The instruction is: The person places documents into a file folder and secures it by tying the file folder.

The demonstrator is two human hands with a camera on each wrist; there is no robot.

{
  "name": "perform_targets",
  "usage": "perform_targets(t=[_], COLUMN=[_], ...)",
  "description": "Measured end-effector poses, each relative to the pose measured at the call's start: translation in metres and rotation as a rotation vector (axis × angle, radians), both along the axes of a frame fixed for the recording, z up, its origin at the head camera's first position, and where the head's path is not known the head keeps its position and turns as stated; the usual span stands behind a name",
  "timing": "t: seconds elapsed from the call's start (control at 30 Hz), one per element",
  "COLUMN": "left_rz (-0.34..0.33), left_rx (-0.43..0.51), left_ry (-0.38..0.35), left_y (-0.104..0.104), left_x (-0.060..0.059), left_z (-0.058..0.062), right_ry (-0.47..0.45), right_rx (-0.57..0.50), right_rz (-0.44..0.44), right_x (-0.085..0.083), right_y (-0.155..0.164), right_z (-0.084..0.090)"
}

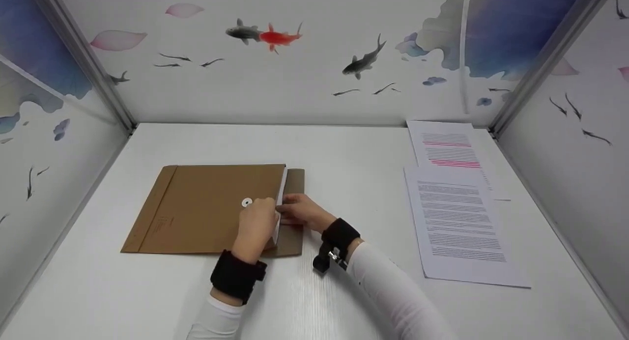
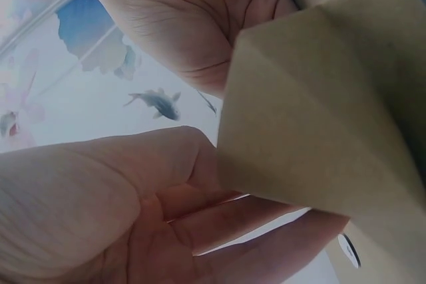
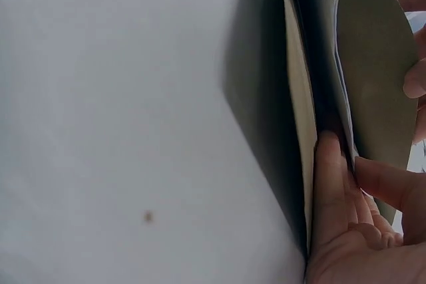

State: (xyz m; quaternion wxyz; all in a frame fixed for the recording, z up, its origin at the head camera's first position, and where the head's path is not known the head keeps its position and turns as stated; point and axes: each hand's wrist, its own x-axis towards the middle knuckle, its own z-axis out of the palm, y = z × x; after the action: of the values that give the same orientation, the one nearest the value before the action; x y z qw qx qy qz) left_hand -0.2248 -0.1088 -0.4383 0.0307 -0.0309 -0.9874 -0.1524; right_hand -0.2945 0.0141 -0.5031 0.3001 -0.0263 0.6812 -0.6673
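A brown kraft paper file envelope point(image 1: 206, 207) with a white round button point(image 1: 246, 202) lies on the table, its mouth facing right. My left hand point(image 1: 258, 224) grips the upper panel's edge near the button; in the left wrist view, thumb and fingers hold the brown panel point(image 2: 299, 118) between them. White papers point(image 1: 281, 183) show in the mouth, above the lower brown layer point(image 1: 296, 183). In the right wrist view, my right hand point(image 3: 363, 231) has fingers inside the mouth and its thumb on the edge of the papers point(image 3: 344, 91), pinching them. The fingertips inside are partly hidden.
Printed sheets point(image 1: 462, 227) lie on the right side of the white table point(image 1: 363, 153), overlapping another page point(image 1: 442, 138) with pink highlighted lines. Printed panels with fish point(image 1: 366, 60) enclose the back and both sides.
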Motion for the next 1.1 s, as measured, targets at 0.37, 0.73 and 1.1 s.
perform_targets(t=[0.37, 0.73, 1.1], left_rz=[-0.026, -0.035, -0.040], left_rx=[0.006, -0.002, 0.018], left_ry=[0.006, 0.041, -0.007], left_y=[0.001, -0.002, -0.002], left_x=[0.003, 0.003, 0.001], left_z=[0.000, -0.001, 0.000], right_ry=[0.037, 0.028, 0.010], right_rx=[-0.047, -0.010, 0.071], right_rz=[0.032, 0.035, 0.092], right_x=[0.001, -0.001, -0.003], right_y=[-0.005, -0.011, -0.012], right_z=[0.000, -0.001, 0.004])
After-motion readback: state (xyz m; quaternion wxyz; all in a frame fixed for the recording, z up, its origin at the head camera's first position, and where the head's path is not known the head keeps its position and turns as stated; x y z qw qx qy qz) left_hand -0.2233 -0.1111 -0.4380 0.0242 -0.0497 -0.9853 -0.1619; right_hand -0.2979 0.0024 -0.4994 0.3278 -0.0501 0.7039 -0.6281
